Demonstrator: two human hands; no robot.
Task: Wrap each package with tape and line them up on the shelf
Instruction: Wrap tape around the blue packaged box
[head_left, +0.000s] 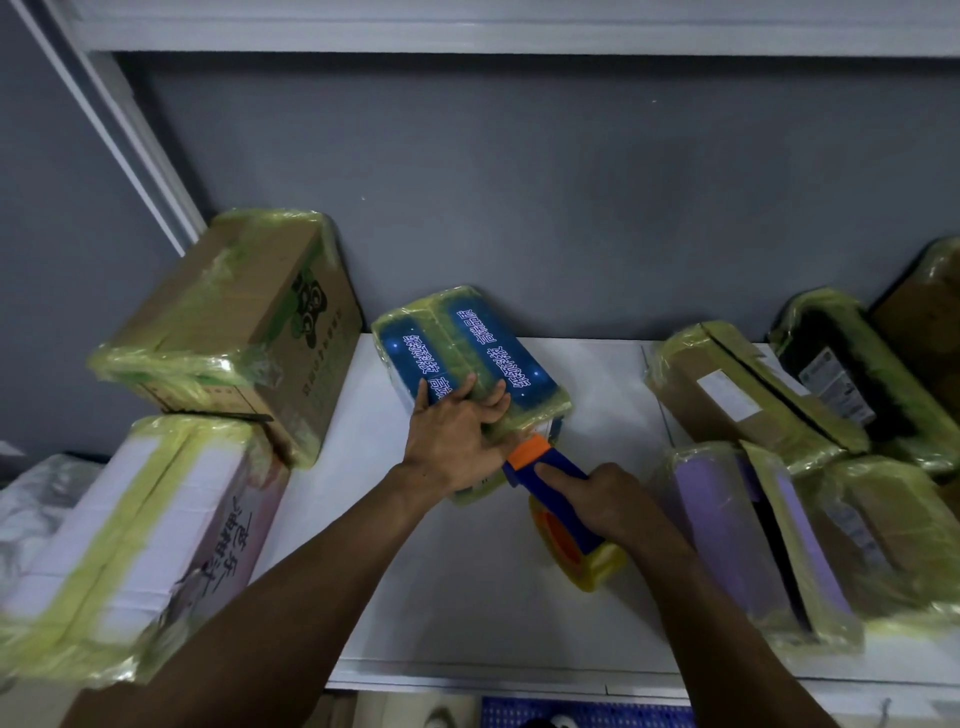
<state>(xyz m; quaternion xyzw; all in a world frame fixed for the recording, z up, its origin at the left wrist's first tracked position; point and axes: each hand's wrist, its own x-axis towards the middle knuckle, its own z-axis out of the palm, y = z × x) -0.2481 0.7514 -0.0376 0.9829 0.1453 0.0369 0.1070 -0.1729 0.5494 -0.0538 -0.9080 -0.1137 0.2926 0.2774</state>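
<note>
Blue box sits mid-shelf, back end near the grey wall, turned at an angle. The top is blue with white printed characters, and a wide strip of yellowish clear tape runs down the middle lengthwise. There is more tape round the near end, and the near face is white.

My left hand lies flat on the near part of the top, fingers spread and pressing down. My right hand has its fingers curled round the blue handle of the tape dispenser, one finger laid along the top. The dispenser's orange head touches the near end of the box. Its yellow roll hangs at the back, just above the white shelf.

All boxes are closed and taped, so I can't see their contents.
- Left: a cardboard box, tilted, resting on a white box with pink sides.
- Right: a brown package, a black one behind it, a purple one in front, and another brown one beside that, all packed close and overlapping.
</note>
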